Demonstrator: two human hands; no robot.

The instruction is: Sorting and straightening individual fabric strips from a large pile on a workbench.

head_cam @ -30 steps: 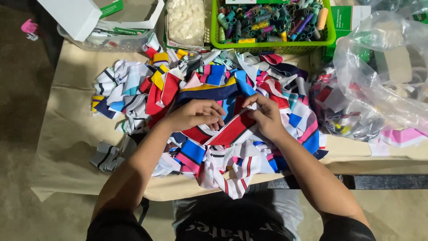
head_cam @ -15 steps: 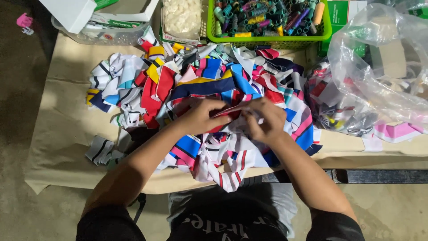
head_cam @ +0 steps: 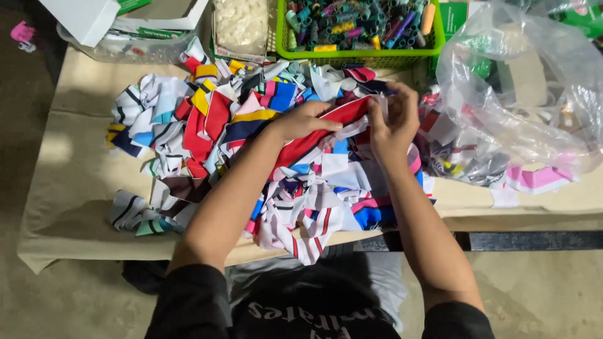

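A heap of coloured fabric scraps [head_cam: 207, 125], striped in red, blue, white and yellow, covers the middle of a table under a beige cloth [head_cam: 69, 188]. Both hands hold one red strip of fabric with a white edge [head_cam: 308, 141] above the heap. My left hand [head_cam: 304, 120] grips its middle. My right hand [head_cam: 392, 119] pinches its upper right end, close to a clear plastic bag [head_cam: 521, 94].
A green basket of thread spools [head_cam: 361, 25] stands at the back. Left of it are a clear bag of white bits [head_cam: 240, 25] and a tray with white boxes [head_cam: 125, 31]. The plastic bag at right holds more fabric pieces. The table's front edge lies near my lap.
Both hands have lifted the red strip and carried it up and to the right, toward the plastic bag. The view has shifted a little.
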